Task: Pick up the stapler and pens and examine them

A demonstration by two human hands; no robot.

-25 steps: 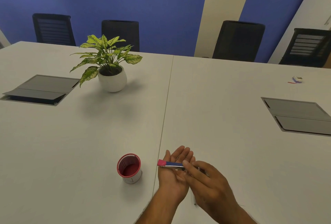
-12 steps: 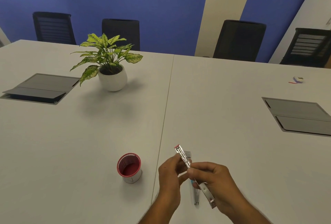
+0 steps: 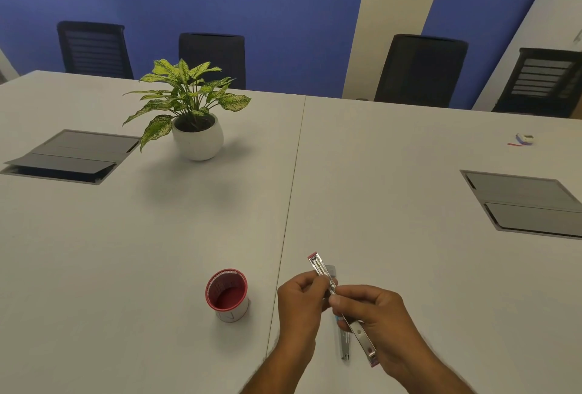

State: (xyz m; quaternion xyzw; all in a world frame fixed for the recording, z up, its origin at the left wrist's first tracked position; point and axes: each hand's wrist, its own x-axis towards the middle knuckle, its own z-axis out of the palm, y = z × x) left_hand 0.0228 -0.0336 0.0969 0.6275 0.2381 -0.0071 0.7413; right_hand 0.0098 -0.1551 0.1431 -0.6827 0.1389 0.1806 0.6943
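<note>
White conference table (image 3: 393, 204), blue wall behind, dark chairs along the far side. I'm holding an opened stapler (image 3: 341, 305) up off the surface, just over the seam between the two tabletops, so both hands can work on it without the table getting in the way.

Left hand (image 3: 299, 302) is curled, fingertips pinching the far end of the metal arm near its pink tip, keeping it steady. Right hand (image 3: 374, 318) is wrapping the middle of the arm, thumb and forefinger pinching right at the channel; the near end is sticking out below my palm. Second metal part is hanging down under the right hand, pointing at the table. Can't tell whether staples are loaded in the channel, too small.

Red-rimmed cup (image 3: 227, 294) is sitting just left of my left hand, within easy reach, mouth open upward. Potted plant (image 3: 195, 116) is well beyond it, further left. Cable hatch (image 3: 522, 204) is far off to the right.
</note>
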